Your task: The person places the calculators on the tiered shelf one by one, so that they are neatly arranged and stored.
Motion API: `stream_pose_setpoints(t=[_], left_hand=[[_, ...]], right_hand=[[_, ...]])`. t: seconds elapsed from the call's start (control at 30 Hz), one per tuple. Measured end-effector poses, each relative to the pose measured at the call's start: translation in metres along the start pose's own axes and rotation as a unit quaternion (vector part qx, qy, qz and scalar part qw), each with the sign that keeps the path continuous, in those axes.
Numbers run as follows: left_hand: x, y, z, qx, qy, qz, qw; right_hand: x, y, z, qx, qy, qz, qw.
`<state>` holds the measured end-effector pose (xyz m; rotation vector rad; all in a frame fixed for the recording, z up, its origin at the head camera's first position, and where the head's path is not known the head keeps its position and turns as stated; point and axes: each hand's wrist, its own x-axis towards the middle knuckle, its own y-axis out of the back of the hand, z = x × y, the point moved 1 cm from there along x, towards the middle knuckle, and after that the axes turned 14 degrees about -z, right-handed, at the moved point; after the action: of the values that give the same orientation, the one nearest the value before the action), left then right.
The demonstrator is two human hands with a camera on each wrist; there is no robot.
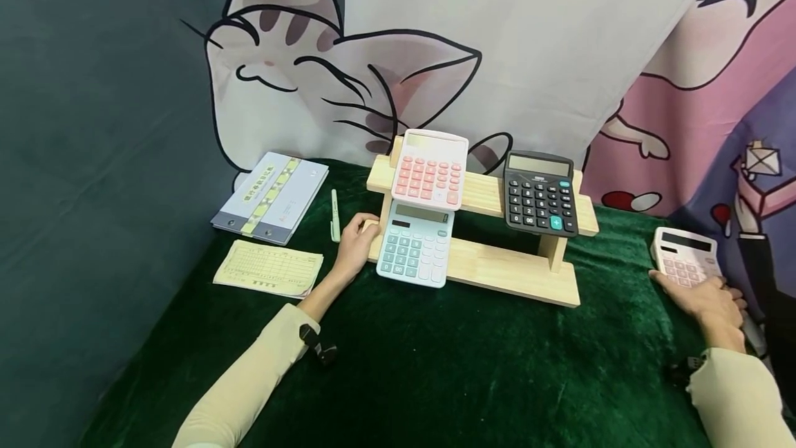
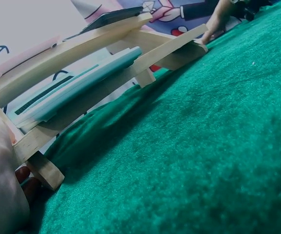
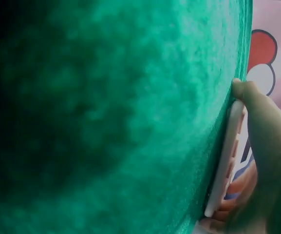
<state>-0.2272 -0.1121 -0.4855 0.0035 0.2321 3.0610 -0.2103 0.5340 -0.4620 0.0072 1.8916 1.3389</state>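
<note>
A two-tier wooden rack [image 1: 497,265] stands on green cloth. At its left end my left hand [image 1: 356,247] grips the lower board, with some fingers hidden behind the wood in the left wrist view. The upper tier bears a pink-keyed calculator [image 1: 429,168] and a black calculator [image 1: 539,192]. Below the pink-keyed one leans a light-blue calculator [image 1: 415,244]. Far to the right, my right hand [image 1: 709,303] holds a pale pink calculator [image 1: 684,254] across its lower part, thumb at one side and curled fingers at the other. The calculator lies low against the cloth in the right wrist view.
Left of the rack lie a grey-blue hardcover book [image 1: 270,196], a printed form pad [image 1: 269,268] and a light-green pen [image 1: 335,215]. Behind the table hangs a cartoon-cat curtain [image 1: 398,81]. Green velvet cloth [image 1: 472,372] covers the table.
</note>
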Motion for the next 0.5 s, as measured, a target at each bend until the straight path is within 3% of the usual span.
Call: stream_pose_setpoints(t=[0.27, 0.37, 0.5], left_hand=[[0.0, -0.002, -0.001, 0.002, 0.005, 0.004, 1.0], [0.0, 0.0, 0.0, 0.002, 0.001, 0.005, 1.0], [-0.001, 0.0, 0.0, 0.007, -0.002, 0.005, 1.0]], right_hand=[[-0.015, 0.012, -0.002, 0.006, 0.008, 0.018, 1.0], [-0.032, 0.016, -0.008, 0.042, 0.037, 0.054, 0.997], [-0.055, 0.018, -0.013, 0.066, 0.095, 0.127, 0.985]])
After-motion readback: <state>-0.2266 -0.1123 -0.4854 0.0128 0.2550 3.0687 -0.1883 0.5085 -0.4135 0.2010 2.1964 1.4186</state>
